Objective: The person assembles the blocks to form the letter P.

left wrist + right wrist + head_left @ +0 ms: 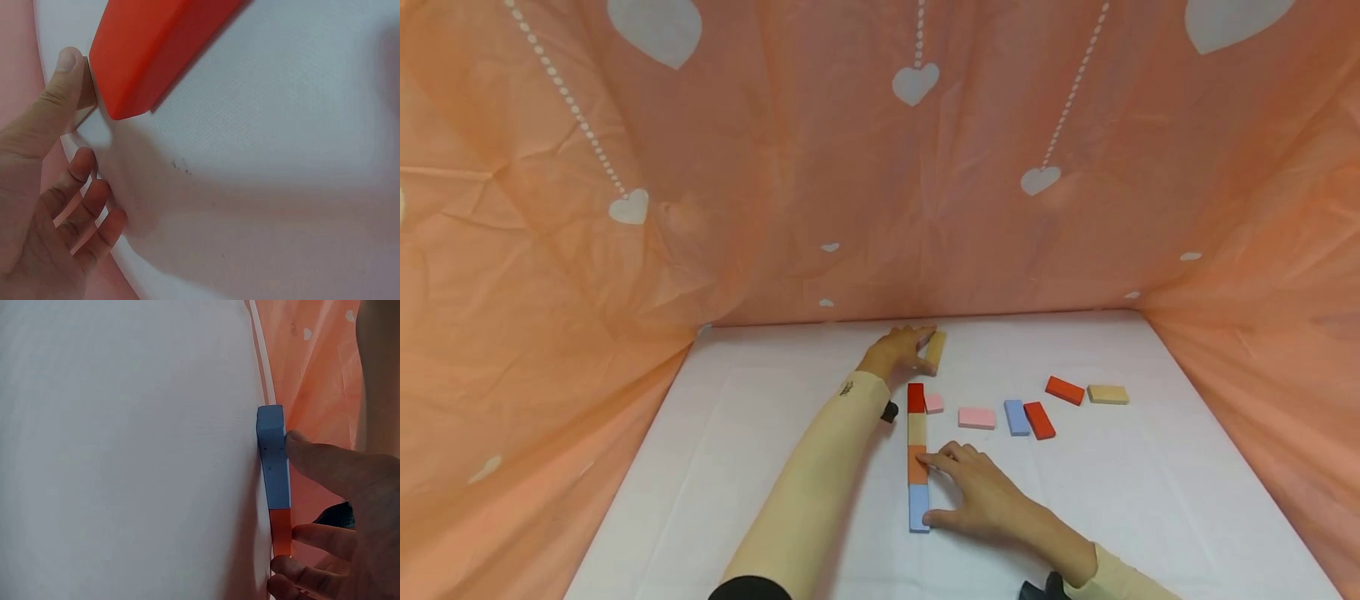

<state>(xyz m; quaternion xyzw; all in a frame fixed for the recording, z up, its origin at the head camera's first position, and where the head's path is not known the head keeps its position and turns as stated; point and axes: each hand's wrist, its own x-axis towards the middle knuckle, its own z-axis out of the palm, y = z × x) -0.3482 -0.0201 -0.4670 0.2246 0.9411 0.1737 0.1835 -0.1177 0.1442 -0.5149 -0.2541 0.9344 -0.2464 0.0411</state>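
In the head view, my left hand point(897, 352) is at the back of the table, thumb and fingers at opposite ends of a yellow wooden block point(936, 350). The left wrist view has the thumb against this block point(86, 94). A straight row runs toward me: a red block point(916, 397), a tan block point(917, 429), an orange block point(917, 465) and a blue block point(918, 508). My right hand point(988, 496) rests along its right side. Its thumb touches the blue block point(275, 462), and its fingers touch the orange block point(281, 531).
A small pink block point(934, 403) lies beside the red end of the row. Farther right lie a pink block point(977, 418), a light blue block point(1017, 418), two red blocks point(1040, 421) and a yellow block point(1108, 394). An orange curtain point(865, 183) borders the white table point(737, 417).
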